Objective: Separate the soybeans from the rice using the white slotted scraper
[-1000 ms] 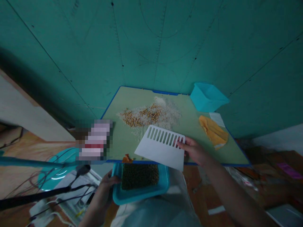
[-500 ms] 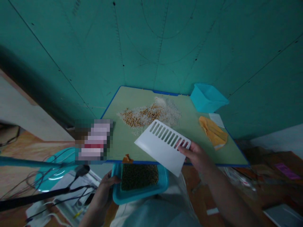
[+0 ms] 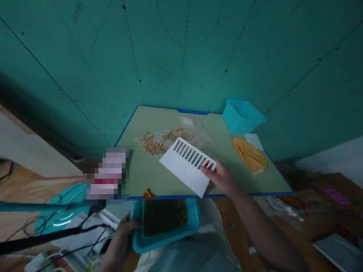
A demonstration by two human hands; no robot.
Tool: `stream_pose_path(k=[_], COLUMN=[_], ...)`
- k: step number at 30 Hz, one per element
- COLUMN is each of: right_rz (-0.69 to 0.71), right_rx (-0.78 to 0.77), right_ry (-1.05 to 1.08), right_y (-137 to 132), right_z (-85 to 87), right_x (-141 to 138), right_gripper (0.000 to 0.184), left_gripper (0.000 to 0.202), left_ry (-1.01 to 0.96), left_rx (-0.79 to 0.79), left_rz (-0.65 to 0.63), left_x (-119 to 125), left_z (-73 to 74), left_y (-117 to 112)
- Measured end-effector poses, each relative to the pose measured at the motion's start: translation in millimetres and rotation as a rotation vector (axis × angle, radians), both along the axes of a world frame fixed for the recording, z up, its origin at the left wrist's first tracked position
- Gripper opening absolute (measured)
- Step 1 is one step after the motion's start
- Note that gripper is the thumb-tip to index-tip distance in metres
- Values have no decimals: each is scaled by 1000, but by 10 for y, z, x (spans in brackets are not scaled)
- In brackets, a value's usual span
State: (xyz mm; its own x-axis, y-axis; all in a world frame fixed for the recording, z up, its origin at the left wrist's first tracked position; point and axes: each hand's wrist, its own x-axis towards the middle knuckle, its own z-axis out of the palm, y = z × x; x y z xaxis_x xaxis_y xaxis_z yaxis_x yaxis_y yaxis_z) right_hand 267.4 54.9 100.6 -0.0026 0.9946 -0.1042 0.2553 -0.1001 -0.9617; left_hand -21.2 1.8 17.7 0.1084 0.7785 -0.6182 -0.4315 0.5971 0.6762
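Note:
My left hand (image 3: 124,234) is closed on the left rim of a turquoise plastic tub (image 3: 194,223), which sits just below the table's front edge. Dark green grains or beans (image 3: 164,217) fill its bottom, with paler ones at the right. In my right hand (image 3: 221,175) is a white plastic scraper (image 3: 181,172) with a row of slots, pinched at its right end and tilted above the table. Beyond the scraper lies a spread of tan beans (image 3: 151,144) mixed with white grains (image 3: 200,134), partly hidden behind it.
On the pale green table (image 3: 153,181) stand an open turquoise bin (image 3: 244,117) at the back right, a yellow cloth (image 3: 251,156) and a white paper (image 3: 253,141). An orange-brown scrap (image 3: 148,194) lies at the front edge. Left are a dark pole (image 3: 51,236) and cables.
My right hand has carried the scraper left and slightly up, over the table. The tub stays in my left hand, below the front edge. The view has shifted slightly.

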Motion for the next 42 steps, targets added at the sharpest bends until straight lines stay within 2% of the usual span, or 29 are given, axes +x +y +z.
stream_pose_path(k=[5,9,13,19,26,31,36,42], right_rz=[-121,-149,-149,-132,-118,-35,2,42], right_rx=[8,47,50,115,162,135,143,107], right_ry=[-82,-116,-131,-154,-328,-385,-372,-336], right_y=[148,261,295,294,380,327,250,169], right_z=[69,110,178,289,334,405,491,465], right_x=[336,572,690,678,538,508,503,463], right_gripper=[27,25,25,25,19,18,16,16], left_gripper=[25,26,28,29,28,29,32,31], left_ry=[0,-25,-24,-30,-13,-44,-10,-30], left_rx=[-1,17,19,43,50,55,35,43], left_rz=[21,24,31,27,32,20,1,7], left_x=[16,28,57,98,67,81,89,79], left_z=[-26,-30,16,112,83,93,119,113], left_y=[-7,-4,-5,-9,-26,-30,-37,-19])
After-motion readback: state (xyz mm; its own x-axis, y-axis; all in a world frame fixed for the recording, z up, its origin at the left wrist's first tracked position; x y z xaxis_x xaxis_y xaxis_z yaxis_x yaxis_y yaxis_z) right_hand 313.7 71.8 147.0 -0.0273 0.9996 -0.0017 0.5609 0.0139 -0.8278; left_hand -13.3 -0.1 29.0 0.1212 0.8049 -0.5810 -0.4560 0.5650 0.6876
